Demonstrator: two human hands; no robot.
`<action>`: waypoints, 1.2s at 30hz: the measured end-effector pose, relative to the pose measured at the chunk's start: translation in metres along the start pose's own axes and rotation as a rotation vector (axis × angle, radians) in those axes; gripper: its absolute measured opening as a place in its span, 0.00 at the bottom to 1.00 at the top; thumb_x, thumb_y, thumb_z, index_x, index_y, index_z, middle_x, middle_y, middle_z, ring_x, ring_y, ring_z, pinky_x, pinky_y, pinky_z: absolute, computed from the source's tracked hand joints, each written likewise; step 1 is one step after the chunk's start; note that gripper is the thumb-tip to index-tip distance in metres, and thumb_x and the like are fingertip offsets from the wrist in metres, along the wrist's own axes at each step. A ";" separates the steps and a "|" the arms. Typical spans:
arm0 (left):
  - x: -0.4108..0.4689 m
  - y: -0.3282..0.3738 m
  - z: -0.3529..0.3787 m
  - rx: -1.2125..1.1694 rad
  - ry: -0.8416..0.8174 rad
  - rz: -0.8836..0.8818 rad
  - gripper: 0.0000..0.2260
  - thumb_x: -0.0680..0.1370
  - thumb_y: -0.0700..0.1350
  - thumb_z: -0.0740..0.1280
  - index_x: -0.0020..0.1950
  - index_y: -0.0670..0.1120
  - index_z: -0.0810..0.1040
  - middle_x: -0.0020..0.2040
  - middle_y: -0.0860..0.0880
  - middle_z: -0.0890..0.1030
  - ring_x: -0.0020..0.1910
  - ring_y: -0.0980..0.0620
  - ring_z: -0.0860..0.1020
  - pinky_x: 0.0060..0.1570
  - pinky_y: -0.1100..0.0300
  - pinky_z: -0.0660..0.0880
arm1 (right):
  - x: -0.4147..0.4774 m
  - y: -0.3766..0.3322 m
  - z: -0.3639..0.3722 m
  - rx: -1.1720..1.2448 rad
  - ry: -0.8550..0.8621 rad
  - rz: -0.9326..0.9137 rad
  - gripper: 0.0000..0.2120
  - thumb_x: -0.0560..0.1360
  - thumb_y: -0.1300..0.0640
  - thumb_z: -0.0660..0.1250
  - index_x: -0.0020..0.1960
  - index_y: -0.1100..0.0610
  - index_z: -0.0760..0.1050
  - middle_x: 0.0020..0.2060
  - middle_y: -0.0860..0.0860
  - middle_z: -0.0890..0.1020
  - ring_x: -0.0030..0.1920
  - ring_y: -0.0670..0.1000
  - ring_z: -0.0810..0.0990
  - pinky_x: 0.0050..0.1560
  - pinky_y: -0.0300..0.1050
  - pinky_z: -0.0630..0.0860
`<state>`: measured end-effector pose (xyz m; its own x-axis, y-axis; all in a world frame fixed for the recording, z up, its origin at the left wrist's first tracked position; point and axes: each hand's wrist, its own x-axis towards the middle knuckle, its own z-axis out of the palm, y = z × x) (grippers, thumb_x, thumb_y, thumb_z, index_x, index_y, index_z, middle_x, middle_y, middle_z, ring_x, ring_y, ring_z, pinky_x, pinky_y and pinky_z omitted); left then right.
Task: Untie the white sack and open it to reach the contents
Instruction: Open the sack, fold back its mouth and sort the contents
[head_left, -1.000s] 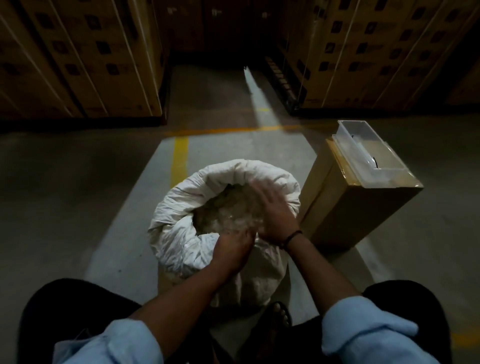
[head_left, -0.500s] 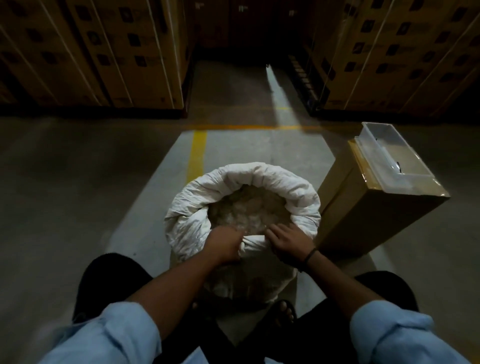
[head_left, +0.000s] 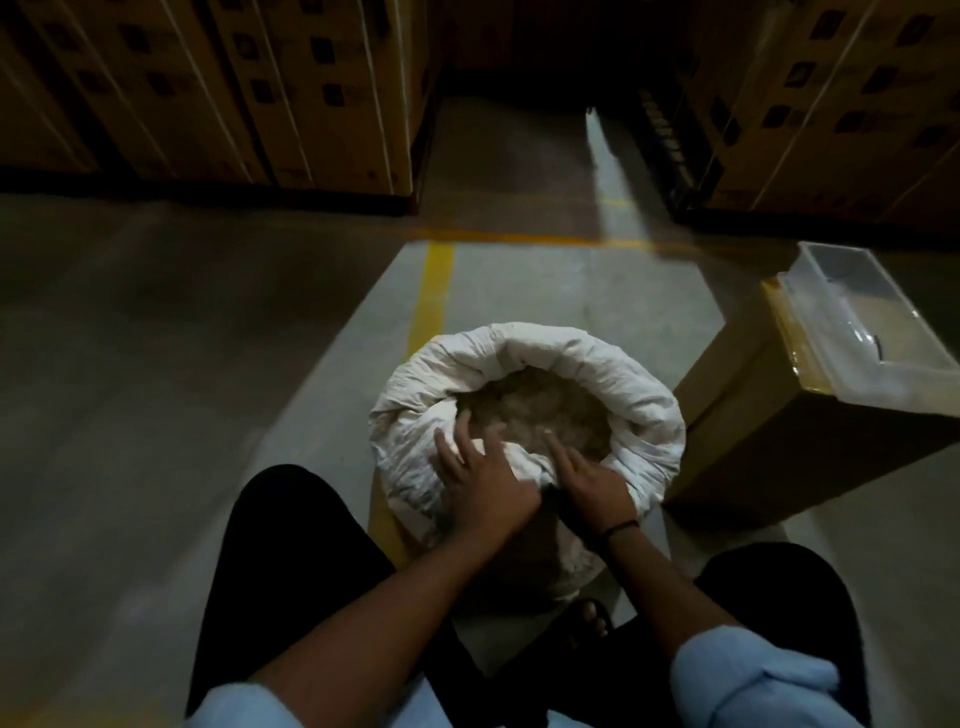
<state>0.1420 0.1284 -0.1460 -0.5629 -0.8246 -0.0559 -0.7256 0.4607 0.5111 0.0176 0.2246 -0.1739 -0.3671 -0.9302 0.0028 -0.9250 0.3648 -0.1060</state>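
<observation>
The left hand (head_left: 485, 486), fisted on the near rim half a second ago, has opened. We now see its fingers splayed flat across the rolled cloth of the white sack (head_left: 524, 353). The right hand (head_left: 589, 480) lies beside it with fingers straight, their tips reaching over the rim towards the brownish contents (head_left: 540, 415). Through the blur it seems to grip nothing. The sack stands open on the floor (head_left: 156, 415), a cardboard box (head_left: 769, 441) just to its right.
</observation>
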 end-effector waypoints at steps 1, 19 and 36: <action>-0.002 0.005 0.001 -0.127 0.051 -0.168 0.35 0.66 0.55 0.69 0.71 0.55 0.63 0.79 0.46 0.47 0.78 0.34 0.44 0.76 0.39 0.46 | -0.003 0.000 0.003 0.013 -0.006 0.023 0.35 0.69 0.48 0.69 0.72 0.57 0.63 0.50 0.58 0.82 0.33 0.57 0.81 0.25 0.45 0.74; 0.083 -0.007 -0.017 -1.110 -0.119 -0.754 0.51 0.56 0.67 0.78 0.71 0.42 0.70 0.68 0.45 0.75 0.64 0.42 0.76 0.63 0.52 0.74 | -0.005 -0.040 -0.007 0.209 -0.001 0.009 0.57 0.63 0.26 0.63 0.78 0.59 0.51 0.74 0.57 0.63 0.72 0.58 0.64 0.72 0.56 0.62; 0.118 -0.052 -0.054 -0.997 -0.229 -0.872 0.61 0.60 0.78 0.69 0.80 0.44 0.52 0.76 0.39 0.65 0.69 0.38 0.72 0.67 0.46 0.72 | 0.069 -0.111 0.005 0.290 -0.051 0.178 0.53 0.68 0.52 0.69 0.77 0.47 0.32 0.73 0.57 0.62 0.55 0.62 0.77 0.47 0.53 0.78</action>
<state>0.1350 -0.0106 -0.1326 -0.1928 -0.6062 -0.7716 -0.3382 -0.6971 0.6322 0.0951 0.1194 -0.1668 -0.5079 -0.8566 -0.0903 -0.7779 0.5012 -0.3791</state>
